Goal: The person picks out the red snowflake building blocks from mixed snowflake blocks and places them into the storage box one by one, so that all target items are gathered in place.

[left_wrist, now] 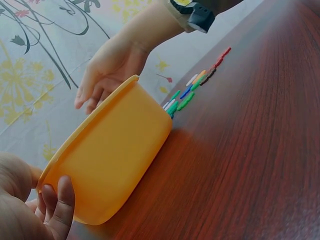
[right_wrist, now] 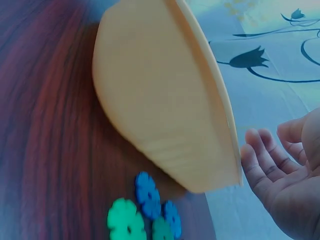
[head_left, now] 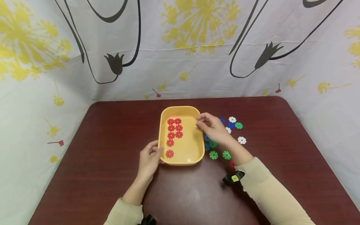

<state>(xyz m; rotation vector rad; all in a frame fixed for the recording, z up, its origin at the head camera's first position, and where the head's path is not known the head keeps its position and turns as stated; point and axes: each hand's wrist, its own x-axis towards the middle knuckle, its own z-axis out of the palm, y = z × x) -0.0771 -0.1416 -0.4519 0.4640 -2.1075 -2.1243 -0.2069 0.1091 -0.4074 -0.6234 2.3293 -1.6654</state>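
Note:
A yellow plastic tray (head_left: 192, 148) stands on the table with several red notched discs (head_left: 170, 142) inside. They form a column along its left side, with a shorter row beside the upper part and one disc apart at the bottom. My left hand (head_left: 149, 159) grips the tray's lower left edge, thumb at the rim and fingers against the outer wall (left_wrist: 110, 160). Over the right rim hangs my right hand (head_left: 212, 128), its fingers loosely bent. In the right wrist view, this right hand (right_wrist: 285, 175) has its fingertips close by the rim and nothing between them.
To the tray's right lie loose notched discs: green (head_left: 213, 155), white (head_left: 242, 140), blue (head_left: 230, 125) and red (head_left: 231, 164), partly behind the right forearm. The dark red wooden table (head_left: 118, 134) extends around. A patterned cloth (head_left: 174, 72) hangs behind it.

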